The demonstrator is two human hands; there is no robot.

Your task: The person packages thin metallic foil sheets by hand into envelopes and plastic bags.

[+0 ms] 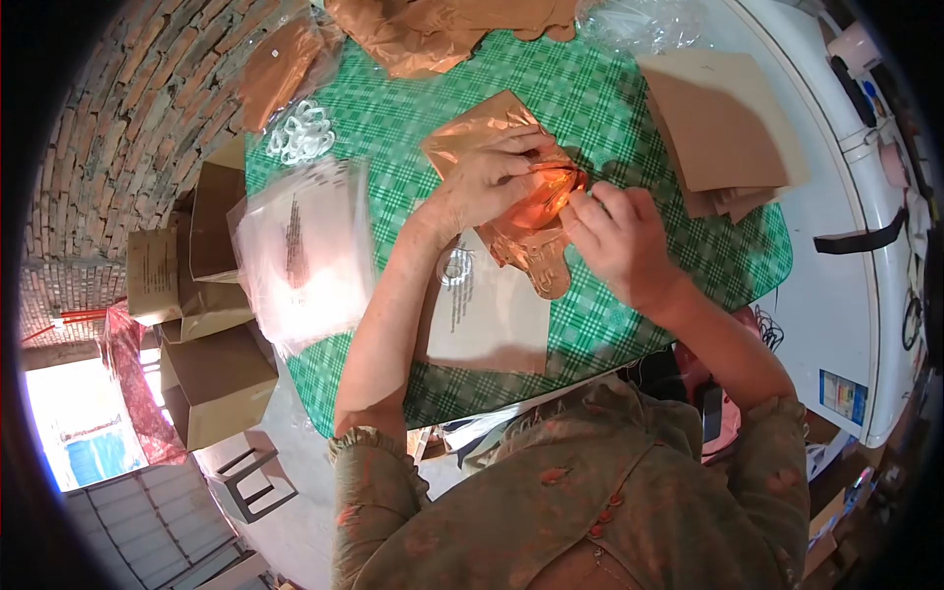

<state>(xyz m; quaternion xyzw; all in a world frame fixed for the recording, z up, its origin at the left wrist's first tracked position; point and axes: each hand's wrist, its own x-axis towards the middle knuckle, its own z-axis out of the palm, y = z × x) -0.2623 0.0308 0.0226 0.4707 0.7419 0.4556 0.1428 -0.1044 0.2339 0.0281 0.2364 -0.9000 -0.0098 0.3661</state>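
A shiny copper-coloured foil balloon [539, 202], flat and partly folded, lies in front of me on the table. My left hand [492, 182] rests across it from the left, fingers curled over the foil. From the right, my right hand [619, 241] pinches the foil's edge between thumb and fingers. Below the balloon is a cardboard sheet in a clear printed bag [482, 329]. On that bag, near my left wrist, sits a small clear-white ring [455, 265].
A green checked cloth [610, 324] covers the table. To the left are a stack of clear printed bags [305, 251] and a pile of white rings [300, 133]. More copper foil [423, 34] lies at the back. Cardboard sheets [723, 123] are stacked right; open boxes [221, 379] stand left.
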